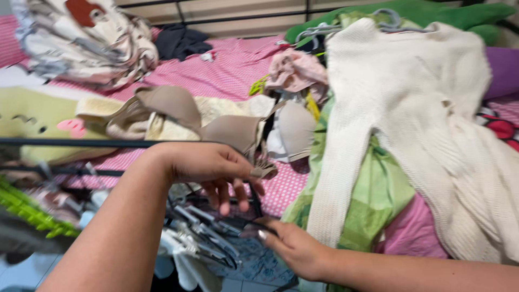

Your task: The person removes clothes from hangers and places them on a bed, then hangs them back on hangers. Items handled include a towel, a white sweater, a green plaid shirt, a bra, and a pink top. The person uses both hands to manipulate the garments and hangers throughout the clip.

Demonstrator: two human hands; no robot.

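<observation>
My left hand (208, 170) reaches across from the lower left and pinches the strap end of a beige bra (178, 111) that lies on the pink bed. Its fingers hang over a bunch of grey clothes hangers (203, 235) at the bed's edge. My right hand (292, 246) comes in from the lower right and grips a dark hanger (255, 203) by its thin wire, just below the left hand. To the right, a cream knitted sweater (421, 124) on a grey hanger lies spread over a green cloth (373, 197).
A pink checked bedsheet (216, 73) covers the bed. A patterned bundle (81, 40), a dark garment (181, 40), a pink garment (294, 70) and a pale yellow plush pillow (32, 116) lie around. A black rail (70, 143) and green hangers (27, 211) sit at left.
</observation>
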